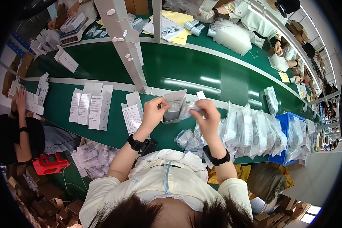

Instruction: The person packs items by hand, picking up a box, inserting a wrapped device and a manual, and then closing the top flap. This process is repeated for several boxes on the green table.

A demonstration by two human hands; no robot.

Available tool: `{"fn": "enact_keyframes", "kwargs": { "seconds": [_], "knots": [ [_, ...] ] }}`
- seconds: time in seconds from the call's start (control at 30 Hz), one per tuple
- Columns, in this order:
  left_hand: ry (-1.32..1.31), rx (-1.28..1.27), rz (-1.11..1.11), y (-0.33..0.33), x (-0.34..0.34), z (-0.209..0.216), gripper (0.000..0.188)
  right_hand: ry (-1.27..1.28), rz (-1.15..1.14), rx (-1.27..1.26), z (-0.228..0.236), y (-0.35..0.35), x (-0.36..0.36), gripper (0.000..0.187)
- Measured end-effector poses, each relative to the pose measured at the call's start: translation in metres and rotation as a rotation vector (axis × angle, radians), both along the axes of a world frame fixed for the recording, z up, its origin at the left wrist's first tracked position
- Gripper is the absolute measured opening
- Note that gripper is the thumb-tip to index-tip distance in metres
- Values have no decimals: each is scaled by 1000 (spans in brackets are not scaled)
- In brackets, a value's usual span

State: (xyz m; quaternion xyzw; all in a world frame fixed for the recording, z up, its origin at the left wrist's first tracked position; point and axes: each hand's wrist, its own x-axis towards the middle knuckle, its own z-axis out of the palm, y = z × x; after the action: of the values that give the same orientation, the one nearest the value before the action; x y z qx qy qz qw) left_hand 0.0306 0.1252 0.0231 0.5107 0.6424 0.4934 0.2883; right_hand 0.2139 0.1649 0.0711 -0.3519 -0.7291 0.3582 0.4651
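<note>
An open small carton [180,99] stands in front of me on the green table, with something in clear plastic inside it. My left hand [154,114] is closed on the carton's left upper edge. To the right of the carton, my right hand [208,116] pinches a small clear plastic bag [186,111]; what the bag contains is too small to make out. Several more small clear bags [187,139] lie below my right hand. Just left of my left hand stands another white printed carton [132,118] with its flap up.
Several white cartons [98,112] stand farther left. Bubble-wrapped pouches [245,125] line the right side, beside a blue crate [283,119]. A metal post [127,49] rises behind the cartons. Another person's hand [21,99] touches boxes at far left. A red tool [51,164] lies lower left.
</note>
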Motion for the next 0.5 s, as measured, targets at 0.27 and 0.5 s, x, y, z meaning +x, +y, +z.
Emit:
{"fn": "enact_keyframes", "kwargs": {
  "seconds": [0.27,0.5],
  "knots": [
    [-279,-6,-56,-5,-10,-12,10,-635,279,462,-32,-21,-35,20],
    [245,-42,492,-52,-74,-44,44,-381,136,457,-41,-5,-15,66]
  ]
}}
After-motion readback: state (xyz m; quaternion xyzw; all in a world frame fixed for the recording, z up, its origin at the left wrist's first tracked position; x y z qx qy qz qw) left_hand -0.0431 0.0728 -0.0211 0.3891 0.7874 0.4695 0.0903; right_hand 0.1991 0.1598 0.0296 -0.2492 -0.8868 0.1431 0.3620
